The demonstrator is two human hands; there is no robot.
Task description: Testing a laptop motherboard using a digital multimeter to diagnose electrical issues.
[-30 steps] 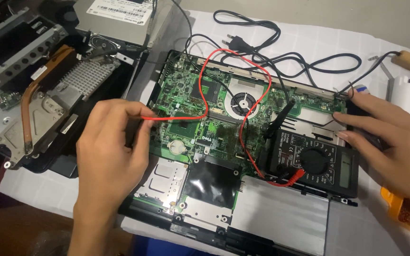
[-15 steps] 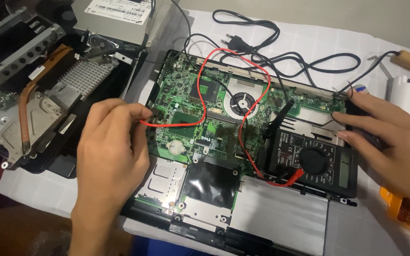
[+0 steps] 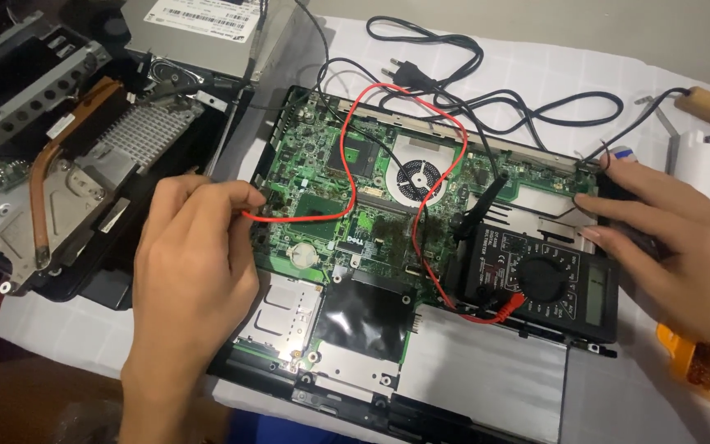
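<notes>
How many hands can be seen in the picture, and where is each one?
2. The left hand is at the left edge of the green circuit board, pinching the red probe wire. The right hand rests at the right, beside the black multimeter.

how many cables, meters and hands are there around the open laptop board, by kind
Red test lead wire: 1
Black test lead with probe: 1
Black power cord with a two-pin plug: 1
Black handheld multimeter with round dial: 1
Green laptop circuit board: 1
Bare hands: 2, left hand and right hand
Total: 7
</notes>
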